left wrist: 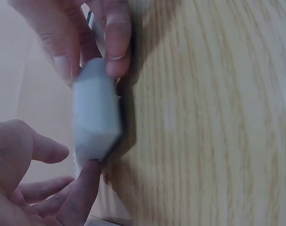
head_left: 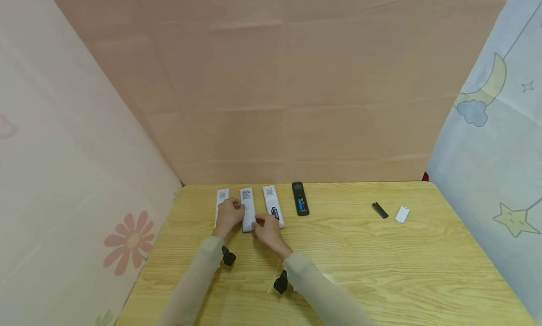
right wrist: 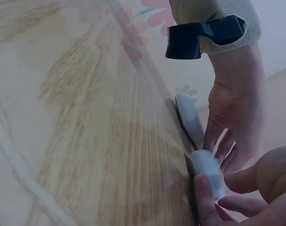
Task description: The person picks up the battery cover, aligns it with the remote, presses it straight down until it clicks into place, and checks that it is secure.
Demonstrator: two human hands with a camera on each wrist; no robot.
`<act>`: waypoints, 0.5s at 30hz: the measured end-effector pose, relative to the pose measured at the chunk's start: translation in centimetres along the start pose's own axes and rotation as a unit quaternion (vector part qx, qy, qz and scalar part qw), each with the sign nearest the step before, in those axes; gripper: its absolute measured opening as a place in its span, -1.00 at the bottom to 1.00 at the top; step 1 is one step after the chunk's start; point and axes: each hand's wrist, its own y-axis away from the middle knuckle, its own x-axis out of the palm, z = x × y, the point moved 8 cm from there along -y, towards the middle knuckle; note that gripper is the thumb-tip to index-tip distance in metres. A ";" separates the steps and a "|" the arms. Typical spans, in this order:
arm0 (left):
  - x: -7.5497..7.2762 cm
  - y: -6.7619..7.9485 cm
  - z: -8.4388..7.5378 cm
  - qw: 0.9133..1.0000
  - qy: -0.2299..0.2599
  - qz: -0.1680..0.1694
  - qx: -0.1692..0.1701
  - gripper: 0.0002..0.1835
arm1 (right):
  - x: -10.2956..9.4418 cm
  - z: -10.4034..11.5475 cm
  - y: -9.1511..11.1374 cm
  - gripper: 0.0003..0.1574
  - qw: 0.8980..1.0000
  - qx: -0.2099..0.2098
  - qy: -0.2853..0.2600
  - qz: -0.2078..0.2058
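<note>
1. A peach cloth (head_left: 283, 91) hangs behind everything. At either side stands a pale printed cloth: the left one (head_left: 80, 142) carries a pink flower, the right one (head_left: 470, 170) a moon, a cloud and a star.
2. The wood-grained bench (head_left: 338, 260) fills the lower middle, and all the handheld things are near its far edge.
3. Two beige sleeves (head_left: 190, 281) reach in over the near edge, each with a small black device (head_left: 228, 257) at the wrist.
4. The left hand (head_left: 230, 214) holds the left side of the second white remote (head_left: 249, 208), thumb and fingers drawn close in on it.
5. The right hand (head_left: 268, 229) pinches the near right corner of the same remote between thumb and finger.
6. That remote lies back up between the two hands, label toward the far end. It is blurred in the left wrist view, so whether it sits flat or slightly raised is hard to say.
7. The first white remote (head_left: 221, 199) is partly behind the left hand; the third white remote (head_left: 271, 201) is just beyond the right hand; the black remote (head_left: 299, 193) is farther right.
8. Well apart, at the right, a black cover (head_left: 380, 210) lies near a white cover (head_left: 402, 214).
9. Smallest are the dark batteries (head_left: 274, 213) in the third remote's open bay and a blue battery (head_left: 301, 204) in the black one's.
</note>
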 end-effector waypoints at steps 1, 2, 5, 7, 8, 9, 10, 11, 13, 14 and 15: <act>0.0 0.0 0.0 1.000 0.001 -0.001 0.000 -0.60 | -0.1 0.1 0.0 -0.62 1.000 -0.006 0.006 -0.005; -0.1 0.0 -0.1 1.000 0.001 -0.002 0.002 -0.59 | -0.3 0.2 0.0 -0.63 1.000 -0.009 0.013 -0.009; -0.2 0.0 -0.3 1.000 0.003 -0.002 0.004 -0.57 | -0.7 0.4 0.1 -0.66 0.998 -0.018 0.044 -0.028; -0.3 0.1 -0.4 1.000 0.003 -0.002 0.002 -0.56 | -0.9 0.6 0.2 -0.65 0.997 -0.020 0.060 -0.034; -0.3 0.2 -0.4 1.000 0.004 -0.001 0.000 -0.56 | -0.9 0.6 0.2 -0.63 0.997 -0.015 0.062 -0.033; -0.4 0.3 -0.5 1.000 0.003 0.001 -0.001 -0.56 | -1.0 0.7 0.3 -0.61 0.997 -0.011 0.062 -0.032; -0.4 0.3 -0.5 1.000 0.003 0.002 -0.003 -0.56 | -1.0 0.7 0.4 -0.58 0.998 -0.005 0.059 -0.028; -0.5 0.4 -0.6 1.000 0.003 0.003 -0.005 -0.56 | -1.0 0.7 0.4 -0.56 0.998 -0.003 0.058 -0.026; -0.6 0.6 -0.8 1.000 0.003 0.004 -0.006 -0.55 | -1.1 0.8 0.6 -0.53 0.999 0.005 0.042 -0.020; -0.6 0.7 -0.9 1.000 0.001 0.004 -0.006 -0.55 | -1.1 0.9 0.6 -0.52 0.999 0.007 0.040 -0.018; -0.7 0.7 -0.9 1.000 0.000 0.004 -0.008 -0.55 | -1.2 0.9 0.6 -0.51 0.999 0.007 0.033 -0.016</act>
